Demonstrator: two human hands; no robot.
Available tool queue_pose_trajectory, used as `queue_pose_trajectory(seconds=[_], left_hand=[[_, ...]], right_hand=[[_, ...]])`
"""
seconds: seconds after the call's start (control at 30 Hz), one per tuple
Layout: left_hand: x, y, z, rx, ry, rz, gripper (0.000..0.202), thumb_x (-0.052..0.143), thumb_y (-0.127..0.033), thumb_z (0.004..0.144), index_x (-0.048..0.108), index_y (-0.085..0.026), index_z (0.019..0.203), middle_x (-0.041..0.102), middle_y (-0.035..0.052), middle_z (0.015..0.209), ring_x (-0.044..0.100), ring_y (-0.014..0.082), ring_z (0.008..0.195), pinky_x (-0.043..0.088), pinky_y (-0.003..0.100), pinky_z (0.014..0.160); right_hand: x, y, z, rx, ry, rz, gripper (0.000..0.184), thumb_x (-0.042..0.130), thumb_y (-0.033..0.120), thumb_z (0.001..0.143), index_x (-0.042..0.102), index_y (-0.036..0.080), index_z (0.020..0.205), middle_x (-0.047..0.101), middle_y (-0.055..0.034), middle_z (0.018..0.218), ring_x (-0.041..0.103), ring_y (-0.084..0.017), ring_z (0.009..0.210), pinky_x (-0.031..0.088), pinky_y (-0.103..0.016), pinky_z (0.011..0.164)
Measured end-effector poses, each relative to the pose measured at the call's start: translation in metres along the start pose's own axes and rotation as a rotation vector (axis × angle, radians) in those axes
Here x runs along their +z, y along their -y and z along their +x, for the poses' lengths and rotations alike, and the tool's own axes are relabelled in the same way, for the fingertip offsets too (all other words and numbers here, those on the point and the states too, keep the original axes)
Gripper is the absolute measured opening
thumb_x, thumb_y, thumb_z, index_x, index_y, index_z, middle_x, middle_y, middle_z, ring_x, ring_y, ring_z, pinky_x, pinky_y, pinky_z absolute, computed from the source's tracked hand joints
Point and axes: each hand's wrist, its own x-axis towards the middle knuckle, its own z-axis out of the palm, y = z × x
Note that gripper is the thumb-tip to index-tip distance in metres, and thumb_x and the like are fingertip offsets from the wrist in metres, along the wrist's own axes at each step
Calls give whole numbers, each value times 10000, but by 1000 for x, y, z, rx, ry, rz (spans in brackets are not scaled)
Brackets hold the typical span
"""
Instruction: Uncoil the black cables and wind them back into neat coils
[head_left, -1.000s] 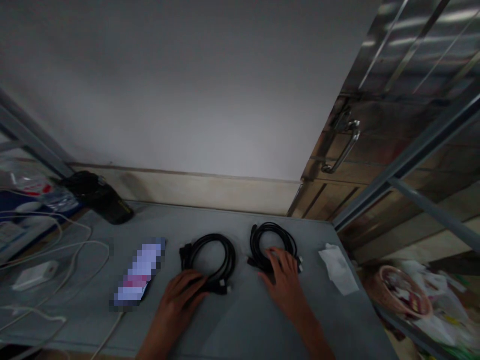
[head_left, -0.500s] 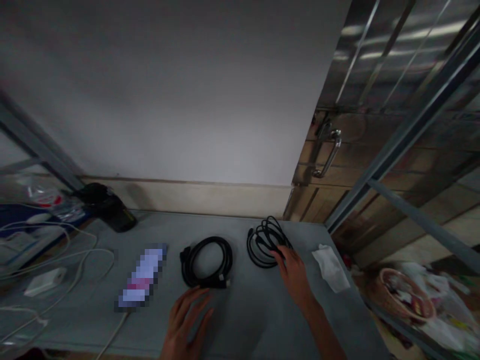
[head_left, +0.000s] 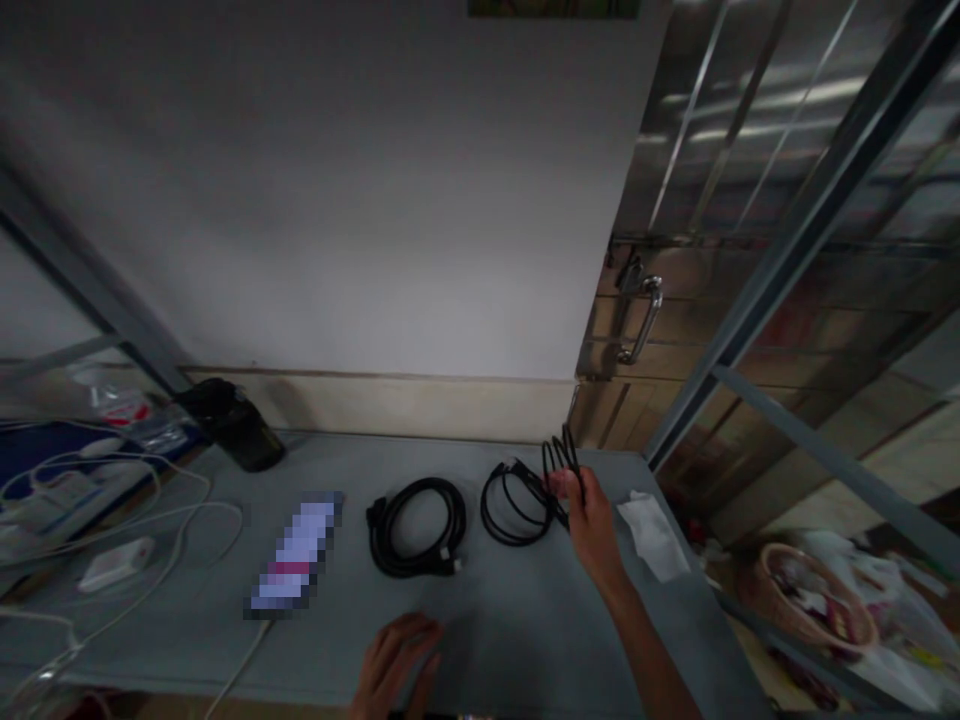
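The right-hand cable (head_left: pixel 536 484) lies partly in loops on the far right of the grey table (head_left: pixel 487 625), several strands lifted in the right hand (head_left: pixel 589 505), whose fingers close around them. Just left sits a coiled black cable (head_left: pixel 412 570). Nearer me, the left hand (head_left: pixel 397 650) hangs loosely open. A phone (head_left: pixel 296 555) lies farther left; a white tissue (head_left: pixel 654 535), right.

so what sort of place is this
Probably a lived-in room, perhaps a home or dorm, though I can't be sure: there's a door with a metal handle, a phone on the grey table, and a basket beside plastic bags.
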Motion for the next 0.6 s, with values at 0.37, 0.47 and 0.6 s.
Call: queue_pose_trajectory(seconds=[0.37, 0.47, 0.6], left_hand=[[29, -32, 19, -102, 30, -212, 348, 700, -238, 1058, 792, -349, 1375, 852, 77, 1265, 822, 262, 1185, 682, 350, 1040], [44, -43, 33, -129, 83, -244, 369, 667, -242, 1077, 763, -340, 1420, 829, 101, 1324, 807, 274, 1235, 684, 393, 1059], [62, -57, 64, -137, 38, -224, 434, 658, -267, 1095, 672, -326, 1525, 782, 115, 1422, 775, 280, 1311, 669, 443, 1100]], right_hand=[[-10, 53, 21, -25, 41, 124, 555, 476, 765, 1129, 682, 258, 1216, 822, -136, 1300, 823, -285, 1035, 669, -411, 865], [-16, 69, 24, -42, 70, 157, 522, 502, 735, 1136, 706, 265, 1231, 802, -130, 1365, 825, -293, 1041, 666, -416, 846], [-27, 89, 24, -70, 49, 158, 459, 515, 679, 1155, 723, 281, 1249, 796, -107, 1389, 815, -287, 1038, 653, -424, 880]])
